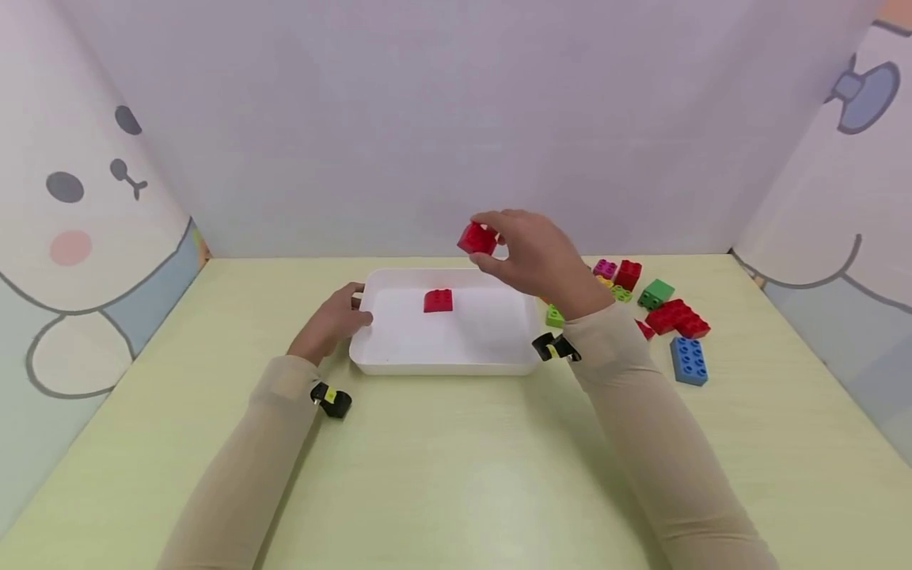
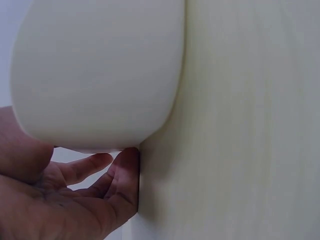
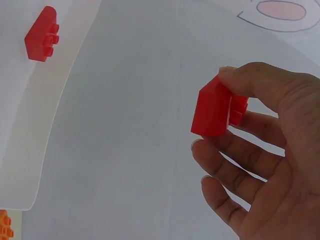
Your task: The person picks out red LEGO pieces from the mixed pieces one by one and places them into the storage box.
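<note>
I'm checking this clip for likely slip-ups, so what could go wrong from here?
The held red brick is pinched in mid-air by the right hand, so it might slip and drop. If brought down carelessly, it could knock the other red brick in the white tray. The left hand grips the tray's end, so a tug there might slide the tray.

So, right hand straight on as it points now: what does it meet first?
The right hand, its held red block leading, would likely meet the pale back wall; nothing shows between, though depth is unclear.
</note>
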### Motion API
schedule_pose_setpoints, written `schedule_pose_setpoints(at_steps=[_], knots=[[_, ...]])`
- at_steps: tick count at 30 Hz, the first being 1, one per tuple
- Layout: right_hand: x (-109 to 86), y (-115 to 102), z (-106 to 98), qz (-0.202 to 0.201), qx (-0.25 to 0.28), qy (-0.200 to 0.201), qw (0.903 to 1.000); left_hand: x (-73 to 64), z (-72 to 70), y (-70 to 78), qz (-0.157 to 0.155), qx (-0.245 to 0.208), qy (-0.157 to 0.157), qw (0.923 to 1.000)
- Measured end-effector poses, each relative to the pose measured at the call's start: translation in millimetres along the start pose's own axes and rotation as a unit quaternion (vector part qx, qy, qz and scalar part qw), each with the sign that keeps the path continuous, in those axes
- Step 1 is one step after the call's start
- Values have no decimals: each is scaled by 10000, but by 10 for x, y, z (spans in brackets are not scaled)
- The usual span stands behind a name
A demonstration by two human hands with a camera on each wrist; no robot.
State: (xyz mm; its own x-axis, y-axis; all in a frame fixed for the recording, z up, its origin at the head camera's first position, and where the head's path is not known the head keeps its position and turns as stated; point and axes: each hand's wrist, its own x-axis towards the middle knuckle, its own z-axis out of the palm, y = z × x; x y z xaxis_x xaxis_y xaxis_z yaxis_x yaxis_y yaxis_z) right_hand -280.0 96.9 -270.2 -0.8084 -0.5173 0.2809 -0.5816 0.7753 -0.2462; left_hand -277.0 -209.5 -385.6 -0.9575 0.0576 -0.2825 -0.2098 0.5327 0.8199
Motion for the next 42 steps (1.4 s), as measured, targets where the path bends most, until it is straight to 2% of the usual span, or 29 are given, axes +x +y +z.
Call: schedule_pose_setpoints(at_steps=[8, 14, 22, 31, 34, 38, 42], knots=[[170, -15, 173, -426, 126, -30, 9990, -36, 33, -125, -69, -52, 24, 10000], [275, -65, 235, -385, 176, -126, 9990, -74, 35, -127, -8, -16, 65, 10000], [329, 5, 337, -98, 265, -858, 9959, -121, -28, -60, 17, 36, 96, 9999], [378, 147, 631, 322, 148, -1453, 9888, -146, -58, -55, -14, 32, 105, 9999], [383, 187, 717, 486, 128, -1800, 9824, -139, -59, -62, -23, -2, 99, 9999], [384, 225, 812, 752, 101, -2372, 9685, -136, -66, -69, -50, 10, 80, 10000], [392, 252, 893, 798, 5, -2577, 9629, -151, -73, -52, -66, 20, 63, 10000]])
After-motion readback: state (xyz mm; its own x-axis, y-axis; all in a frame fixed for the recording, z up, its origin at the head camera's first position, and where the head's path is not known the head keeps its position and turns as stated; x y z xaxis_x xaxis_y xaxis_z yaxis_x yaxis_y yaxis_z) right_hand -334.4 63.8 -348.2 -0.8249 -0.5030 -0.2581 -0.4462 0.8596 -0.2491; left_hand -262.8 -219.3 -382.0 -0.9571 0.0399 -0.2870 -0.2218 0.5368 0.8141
